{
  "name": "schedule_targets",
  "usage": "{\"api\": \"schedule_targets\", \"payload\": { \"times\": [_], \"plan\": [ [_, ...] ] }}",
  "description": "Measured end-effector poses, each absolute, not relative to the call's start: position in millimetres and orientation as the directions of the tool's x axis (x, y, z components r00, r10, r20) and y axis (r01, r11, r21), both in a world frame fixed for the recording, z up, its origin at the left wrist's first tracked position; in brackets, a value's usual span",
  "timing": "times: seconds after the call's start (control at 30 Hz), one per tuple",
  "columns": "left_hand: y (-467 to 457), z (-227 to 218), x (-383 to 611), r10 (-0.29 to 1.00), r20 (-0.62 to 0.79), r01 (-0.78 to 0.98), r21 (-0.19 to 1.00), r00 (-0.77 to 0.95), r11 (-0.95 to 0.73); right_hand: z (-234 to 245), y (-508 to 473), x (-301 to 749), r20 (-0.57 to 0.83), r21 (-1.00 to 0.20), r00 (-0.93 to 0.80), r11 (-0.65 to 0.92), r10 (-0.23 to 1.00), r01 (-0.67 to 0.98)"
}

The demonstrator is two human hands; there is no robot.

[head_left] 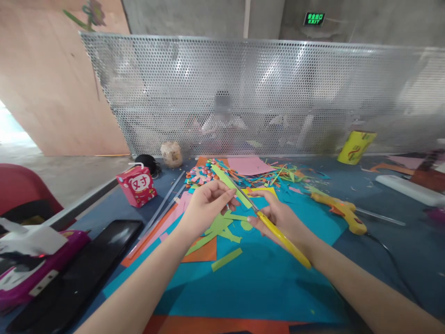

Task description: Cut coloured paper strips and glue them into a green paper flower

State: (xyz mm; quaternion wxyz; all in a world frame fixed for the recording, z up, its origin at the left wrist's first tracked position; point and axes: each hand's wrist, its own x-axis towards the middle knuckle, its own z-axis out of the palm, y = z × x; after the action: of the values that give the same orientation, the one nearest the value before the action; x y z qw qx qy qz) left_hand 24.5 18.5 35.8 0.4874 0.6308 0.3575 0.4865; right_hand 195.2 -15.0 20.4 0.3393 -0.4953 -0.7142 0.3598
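Yellow scissors (279,235) R hand (283,217), green strip (224,177) L hand (205,205).

The scissors (283,239) have yellow handles, and the strip (229,183) at their blades is light green. A teal sheet (264,278) and an orange sheet (205,253) lie on the dark blue surface (410,232). At twelve o'clock is a pink sheet (248,165), at ten a red carton (136,184) with a white label, and at three a yellow glue gun (342,211). Beyond is a silvery screen (243,93) dotted with holes.
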Motion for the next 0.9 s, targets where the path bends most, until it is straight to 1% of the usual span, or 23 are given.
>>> {"api": "schedule_targets", "payload": {
  "times": [0.23,0.4,0.7,0.9],
  "plan": [
    [16.9,34.1,26.5,0.910,0.253,0.006,0.963,0.327,-0.269,18.7,-15.5,193.2,0.149,-0.864,-0.276,0.261,0.949,0.431],
    [16.2,34.3,26.6,0.910,0.255,0.012,0.962,0.327,-0.274,21.5,-16.4,193.9,0.156,-0.859,-0.282,0.271,0.947,0.435],
    [17.1,32.7,25.8,0.904,0.262,0.005,0.960,0.337,-0.280,21.9,-16.5,193.5,0.133,-0.843,-0.252,0.243,0.959,0.480],
    [17.9,33.3,25.1,0.904,0.260,0.008,0.960,0.339,-0.279,20.8,-15.9,193.5,0.137,-0.850,-0.243,0.240,0.960,0.469]
  ]
}}
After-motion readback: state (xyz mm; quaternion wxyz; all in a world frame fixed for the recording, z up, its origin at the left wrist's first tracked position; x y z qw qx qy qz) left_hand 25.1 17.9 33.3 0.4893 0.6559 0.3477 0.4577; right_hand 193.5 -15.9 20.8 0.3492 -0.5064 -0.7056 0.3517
